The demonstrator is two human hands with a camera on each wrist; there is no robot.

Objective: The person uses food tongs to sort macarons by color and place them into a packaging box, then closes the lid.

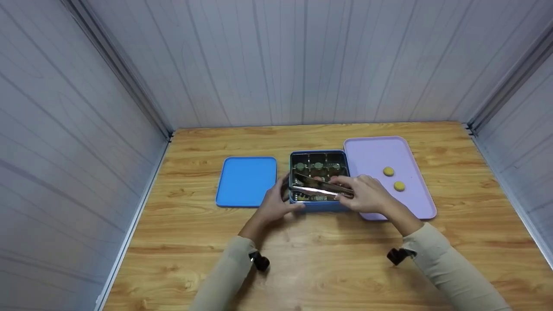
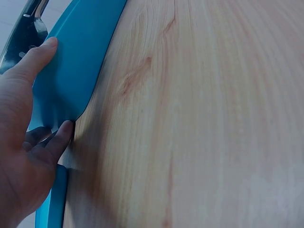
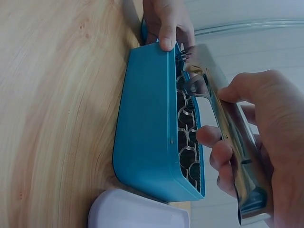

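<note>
The wooden table is closed in by grey walls on three sides. The widest bare wood lies on the near side of my hands, between them and my sleeves. To the far side there is a band of bare wood up to the back wall.

The blue tin stands between my two hands. Its blue lid lies flat just outside my left hand, with a narrow strip of wood between lid and tin. On the outer side of my right hand the lilac tray lies close against the tin; I cannot tell if they touch. Two small yellow cookies lie on the tray, a little beyond my right fingers.

My left hand grips the tin at its near left corner. The thumb presses on the rim and the other fingers curl against the side wall.

My right hand is closed around metal tongs, the fingers bent under them and the thumb on top. The tongs reach across the open tin toward my left hand, and their tips are over the moulded cups inside. I cannot tell if the tips hold anything.
</note>
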